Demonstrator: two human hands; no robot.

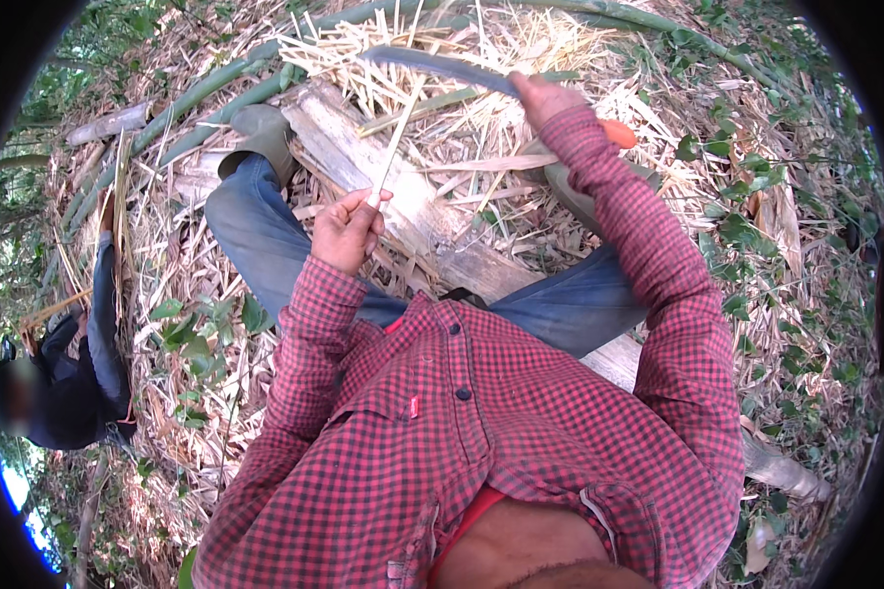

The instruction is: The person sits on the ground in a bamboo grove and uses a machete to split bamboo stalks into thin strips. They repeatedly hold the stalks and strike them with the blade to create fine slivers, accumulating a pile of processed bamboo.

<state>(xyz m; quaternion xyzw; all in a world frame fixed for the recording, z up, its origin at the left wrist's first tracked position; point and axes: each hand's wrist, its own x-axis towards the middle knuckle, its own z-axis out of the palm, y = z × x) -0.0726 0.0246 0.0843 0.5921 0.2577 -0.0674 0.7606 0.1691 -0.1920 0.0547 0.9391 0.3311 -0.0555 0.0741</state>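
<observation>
My left hand (pixel 347 234) is closed, its fingers pinching the lower end of a thin pale bamboo strip (pixel 400 133). The strip points up and away, toward the far edge of the view. My right hand (pixel 550 101) is wrapped round the handle of a machete (pixel 440 67). Its long dark blade reaches leftward, beyond the strip's middle, and the orange handle end (pixel 619 133) shows behind my wrist. Whether blade and strip touch, I cannot tell. Between my legs lies a weathered split log (pixel 349 137), below the strip.
A heap of pale split strips (pixel 339 64) lies beyond the log. Long green bamboo poles (pixel 221 79) curve along the far side. Dry leaf litter covers the ground, with leafy plants (pixel 746 216) at right. At far left sits another person (pixel 69 393) beside upright strips.
</observation>
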